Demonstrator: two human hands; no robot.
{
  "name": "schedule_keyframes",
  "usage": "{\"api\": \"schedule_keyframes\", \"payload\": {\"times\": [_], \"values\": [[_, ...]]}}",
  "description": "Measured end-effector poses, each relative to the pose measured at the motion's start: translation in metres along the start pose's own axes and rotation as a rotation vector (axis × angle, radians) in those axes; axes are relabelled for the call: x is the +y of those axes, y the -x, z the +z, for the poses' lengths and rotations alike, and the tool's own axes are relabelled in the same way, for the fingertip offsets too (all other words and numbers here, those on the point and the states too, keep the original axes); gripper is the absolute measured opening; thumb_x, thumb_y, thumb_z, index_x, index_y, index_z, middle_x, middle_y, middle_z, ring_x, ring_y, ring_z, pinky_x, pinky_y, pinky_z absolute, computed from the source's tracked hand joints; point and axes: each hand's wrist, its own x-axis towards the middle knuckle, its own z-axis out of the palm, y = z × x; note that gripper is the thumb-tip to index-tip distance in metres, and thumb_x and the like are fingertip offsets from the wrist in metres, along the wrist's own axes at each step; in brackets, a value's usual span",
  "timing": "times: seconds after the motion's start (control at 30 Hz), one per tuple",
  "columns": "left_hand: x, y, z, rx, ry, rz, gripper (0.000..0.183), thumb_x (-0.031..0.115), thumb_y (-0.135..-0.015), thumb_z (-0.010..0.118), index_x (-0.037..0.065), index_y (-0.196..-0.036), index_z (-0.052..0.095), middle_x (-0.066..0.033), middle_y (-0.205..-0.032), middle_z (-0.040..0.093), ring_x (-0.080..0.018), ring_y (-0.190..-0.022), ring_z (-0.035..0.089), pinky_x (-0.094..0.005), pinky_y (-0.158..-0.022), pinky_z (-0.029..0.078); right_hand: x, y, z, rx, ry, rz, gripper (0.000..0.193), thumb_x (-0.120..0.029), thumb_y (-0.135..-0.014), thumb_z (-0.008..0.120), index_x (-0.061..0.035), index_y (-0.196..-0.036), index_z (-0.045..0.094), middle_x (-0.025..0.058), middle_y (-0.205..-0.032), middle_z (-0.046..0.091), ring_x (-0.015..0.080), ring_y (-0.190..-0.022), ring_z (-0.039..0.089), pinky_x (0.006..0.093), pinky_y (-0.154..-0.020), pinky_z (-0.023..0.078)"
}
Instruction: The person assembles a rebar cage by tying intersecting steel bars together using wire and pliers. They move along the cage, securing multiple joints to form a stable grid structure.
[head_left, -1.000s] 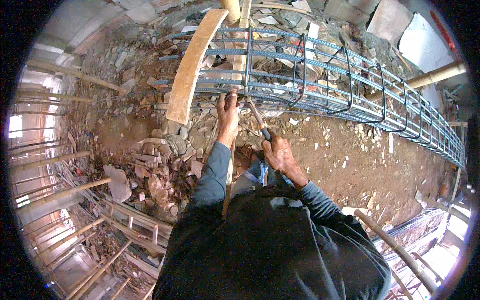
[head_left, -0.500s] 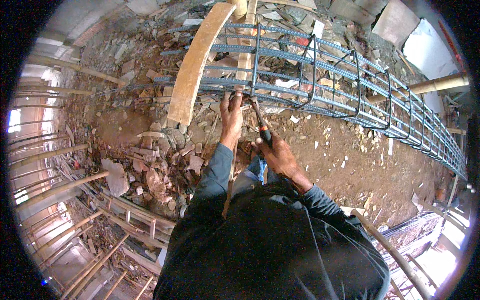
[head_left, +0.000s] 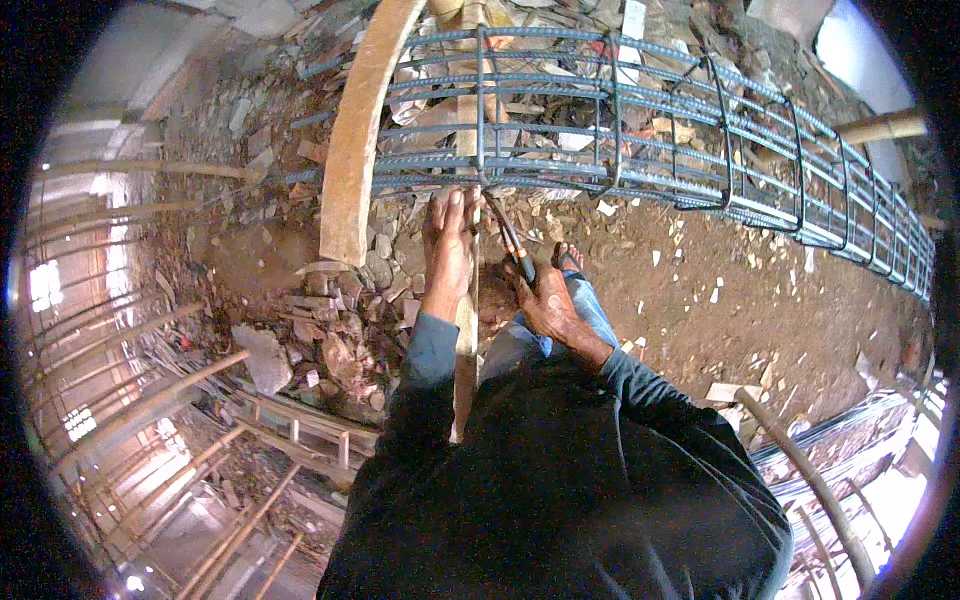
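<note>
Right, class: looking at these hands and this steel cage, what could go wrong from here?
The tool in the right hand could slip: its tip is close to the left hand, so a knock or pinch seems possible. The cage might scrape the skin, as both hands are bare. The foot has exposed toes near loose chips, which could cut them.

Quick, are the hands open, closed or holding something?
Left hand: at the steel cage's near edge; grip unclear.
Right hand: closed, holding a dark-handled tool.
</note>
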Motion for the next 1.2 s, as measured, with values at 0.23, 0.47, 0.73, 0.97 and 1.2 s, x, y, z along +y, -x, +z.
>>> {"api": "schedule_keyframes", "payload": {"times": [0.23, 0.47, 0.73, 0.97, 1.2], "values": [[0.013, 0.033, 0.003, -0.427, -0.290, -0.671, 0.050, 0.045, -0.100, 0.063, 0.005, -0.130, 0.061, -0.0130, -0.127, 0.069, -0.0237, -0.101, 0.068, -0.0369, -0.085, 0.058, -0.041, 0.002, -0.024, -0.389, -0.803, 0.388, 0.033, -0.035, -0.105, 0.062, -0.0047, -0.118, 0.064, 0.0037, -0.083, 0.064, 0.0129, -0.067, 0.059, 0.0333, -0.058, 0.047], [0.015, 0.032, 0.058, -0.265, -0.196, -0.657, 0.045, 0.052, -0.098, 0.065, 0.010, -0.084, 0.056, 0.0003, -0.063, 0.044, -0.0218, -0.063, 0.063, -0.0490, -0.098, 0.058, -0.018, -0.007, -0.032, -0.490, -0.970, 0.633, 0.045, -0.014, -0.096, 0.074, -0.0051, -0.132, 0.047, 0.0098, -0.099, 0.068, 0.0225, -0.083, 0.071, 0.0362, -0.068, 0.061], [-0.015, 0.035, 0.081, 0.030, -0.190, -0.466, 0.048, 0.050, -0.100, 0.065, 0.013, -0.075, 0.046, 0.0006, -0.064, 0.039, -0.0181, -0.059, 0.051, -0.0401, -0.088, 0.059, -0.033, 0.028, -0.054, -0.136, 0.200, 0.017, 0.078, -0.023, -0.075, 0.086, -0.0002, -0.137, 0.044, 0.0225, -0.120, 0.057, 0.0428, -0.115, 0.057, 0.0520, -0.087, 0.055], [-0.047, 0.026, 0.093, 0.302, -0.155, -0.288, 0.048, 0.047, -0.101, 0.065, 0.007, -0.078, 0.051, -0.0008, -0.067, 0.045, -0.0187, -0.062, 0.058, -0.0343, -0.061, 0.050, -0.005, 0.006, -0.019, 0.129, 0.356, 0.109, 0.050, -0.011, -0.083, 0.068, 0.0001, -0.128, 0.048, 0.0219, -0.111, 0.060, 0.0415, -0.104, 0.062, 0.0520, -0.081, 0.054], [-0.053, 0.020, 0.093, 0.212, -0.137, -0.273, 0.049, 0.052, -0.102, 0.060, 0.015, -0.074, 0.043, 0.0024, -0.065, 0.035, -0.0151, -0.056, 0.041, -0.0401, -0.075, 0.058, 0.013, -0.006, -0.021, 0.160, 0.336, 0.112, 0.023, -0.009, -0.088, 0.057, -0.0017, -0.110, 0.052, 0.0210, -0.095, 0.066, 0.0422, -0.081, 0.069, 0.0519, -0.066, 0.057]]}}
